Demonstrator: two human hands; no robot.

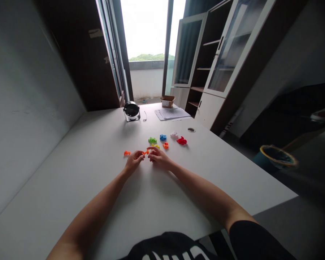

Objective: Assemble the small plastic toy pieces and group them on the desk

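Note:
Above the white table (119, 209), my left hand (135, 160) pinches a small orange plastic piece (144, 153) between thumb and fingertips. My right hand (158, 157) meets the piece from the other side, fingers curled at its end. The piece is too small to name its kind. Another orange piece (127, 153) lies left of my left hand. Just beyond my hands are a green piece (152, 140), a blue piece (163, 137), a second loose orange piece (165, 145), a white piece (174, 135) and a red piece (182, 140). My right hand partly hides a yellow piece (155, 146).
Farther back stand a round black device (131, 109) on a metal bracket and an open cardboard box (168, 102). Papers (173, 113) lie near a cable hole (191, 130). A wall borders the table's left side; a cabinet (213, 108) with glass doors stands beyond its right edge.

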